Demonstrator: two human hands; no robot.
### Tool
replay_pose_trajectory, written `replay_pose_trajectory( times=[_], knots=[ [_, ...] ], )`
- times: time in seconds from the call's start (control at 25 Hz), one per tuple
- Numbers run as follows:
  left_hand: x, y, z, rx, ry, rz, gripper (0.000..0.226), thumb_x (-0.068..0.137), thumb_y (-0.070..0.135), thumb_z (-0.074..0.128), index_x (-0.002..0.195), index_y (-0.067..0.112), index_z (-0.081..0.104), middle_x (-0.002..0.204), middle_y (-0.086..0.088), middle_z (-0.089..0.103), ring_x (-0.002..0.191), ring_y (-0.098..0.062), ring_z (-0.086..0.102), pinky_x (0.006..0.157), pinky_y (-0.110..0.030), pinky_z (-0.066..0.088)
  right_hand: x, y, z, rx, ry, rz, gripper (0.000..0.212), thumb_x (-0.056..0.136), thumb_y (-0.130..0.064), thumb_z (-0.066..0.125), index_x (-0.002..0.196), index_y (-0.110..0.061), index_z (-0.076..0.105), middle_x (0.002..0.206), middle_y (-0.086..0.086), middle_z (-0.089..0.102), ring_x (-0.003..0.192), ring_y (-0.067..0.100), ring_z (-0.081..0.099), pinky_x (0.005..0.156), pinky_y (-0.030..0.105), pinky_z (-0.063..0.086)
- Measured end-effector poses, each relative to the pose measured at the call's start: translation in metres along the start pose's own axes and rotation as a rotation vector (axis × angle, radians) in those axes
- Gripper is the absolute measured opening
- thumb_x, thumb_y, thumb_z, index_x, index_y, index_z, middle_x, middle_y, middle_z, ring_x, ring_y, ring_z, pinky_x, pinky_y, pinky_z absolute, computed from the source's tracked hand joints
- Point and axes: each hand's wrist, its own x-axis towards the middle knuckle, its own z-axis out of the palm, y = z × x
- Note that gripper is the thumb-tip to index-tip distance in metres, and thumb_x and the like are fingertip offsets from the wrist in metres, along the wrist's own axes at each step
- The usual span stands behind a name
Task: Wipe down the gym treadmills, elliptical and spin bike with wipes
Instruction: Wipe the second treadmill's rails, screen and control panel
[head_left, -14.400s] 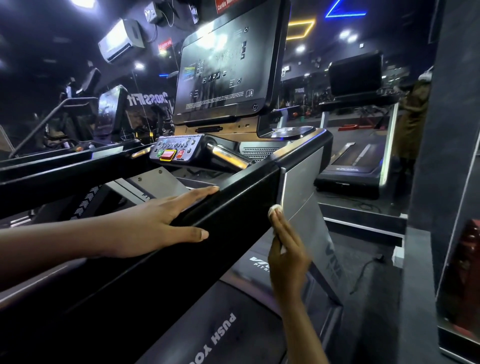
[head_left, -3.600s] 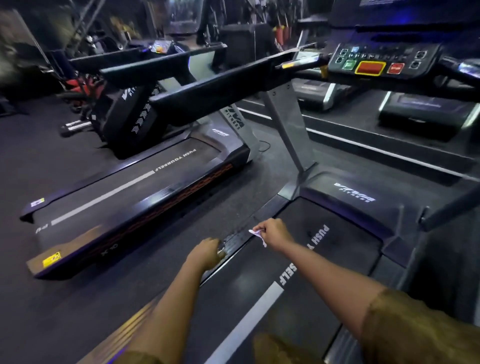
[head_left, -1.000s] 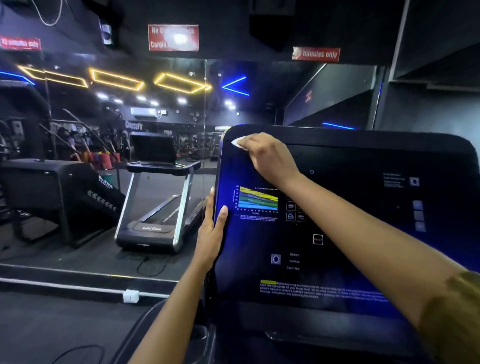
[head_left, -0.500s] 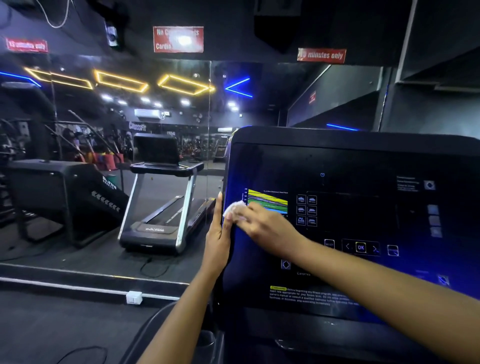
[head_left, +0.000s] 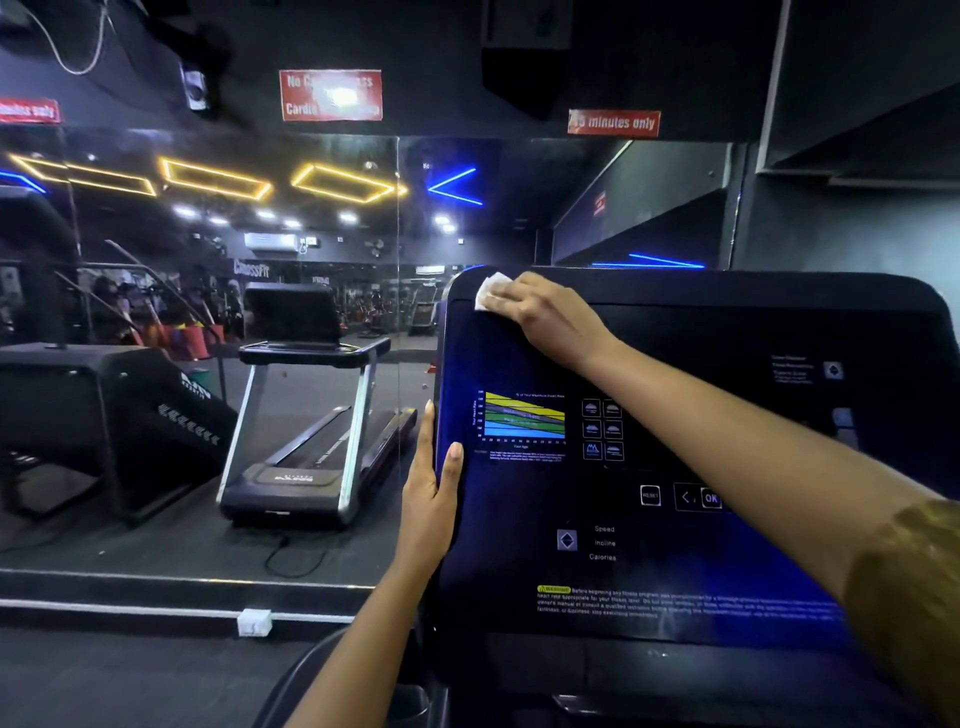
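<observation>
Treadmill console: a broad, flat, glossy black panel with rounded upper corners and blue light glancing off its sheen. It carries a striped colour chart, small square icon keys, an OK key, the printed words Speed, Incline and Calories, and a yellow-flagged warning block low down. Wipe: small, white, soft and crumpled, lying on the console's upper left corner, partly tucked under the fingers. Right hand: reaches across the panel face from the lower right with the forearm extended, back of the hand up and fingers bent over the wipe, holding it pressed against the corner. Sleeve: olive-gold textured fabric at the upper arm. Left hand: set upright against the console's left edge, fingers straight along the side, thumb laid flat on the front face. Second treadmill: off to the left, with silver uprights, a dark deck and a black console. Red signs: rectangular, white lettering, partly glared out.
</observation>
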Motion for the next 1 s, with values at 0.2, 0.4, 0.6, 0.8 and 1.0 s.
replay_pose_trajectory(
  times=[0.2,0.4,0.6,0.8,1.0],
  knots=[
    [0.0,-0.002,0.0,-0.009,-0.001,0.007,0.081,0.078,0.07,0.032,0.149,0.033,0.019,0.131,0.045,0.023,0.112,0.038,0.023,0.089,0.009,0.018,-0.083,-0.039,0.0,-0.062,0.079,0.024,0.041,0.08,-0.006,0.037,0.104,-0.011,0.069,0.097,0.006,0.067,0.068,0.021,0.054,0.032,0.028,0.045],
    [0.001,-0.003,0.0,-0.002,-0.007,0.013,0.076,0.078,0.07,0.032,0.146,0.038,0.019,0.134,0.044,0.022,0.117,0.035,0.021,0.092,0.008,0.018,-0.138,-0.071,-0.018,0.029,0.022,-0.059,0.032,0.082,-0.01,0.043,0.098,-0.013,0.071,0.097,0.003,0.068,0.072,0.019,0.058,0.035,0.025,0.047],
    [0.0,-0.004,-0.002,0.004,-0.017,0.009,0.078,0.078,0.071,0.032,0.147,0.039,0.017,0.133,0.045,0.021,0.114,0.037,0.022,0.089,0.01,0.019,-0.078,-0.002,-0.031,0.026,0.227,0.258,0.038,0.066,0.012,0.06,0.096,-0.007,0.071,0.092,0.01,0.069,0.075,0.032,0.065,0.056,0.038,0.057],
    [0.001,-0.004,-0.002,0.016,-0.017,-0.006,0.072,0.084,0.066,0.036,0.148,0.038,0.016,0.131,0.047,0.021,0.111,0.038,0.022,0.088,0.01,0.018,-0.066,-0.008,-0.004,-0.077,0.17,0.343,0.04,0.079,-0.001,0.035,0.103,-0.008,0.066,0.097,0.008,0.065,0.07,0.028,0.056,0.04,0.036,0.05],
    [0.001,-0.002,-0.002,0.021,-0.007,0.015,0.071,0.087,0.066,0.037,0.148,0.034,0.019,0.131,0.044,0.021,0.111,0.039,0.02,0.088,0.01,0.017,-0.129,-0.076,0.0,-0.059,0.144,0.172,0.035,0.083,-0.004,0.041,0.105,-0.008,0.068,0.089,0.005,0.065,0.063,0.019,0.054,0.032,0.027,0.043]
  ],
)
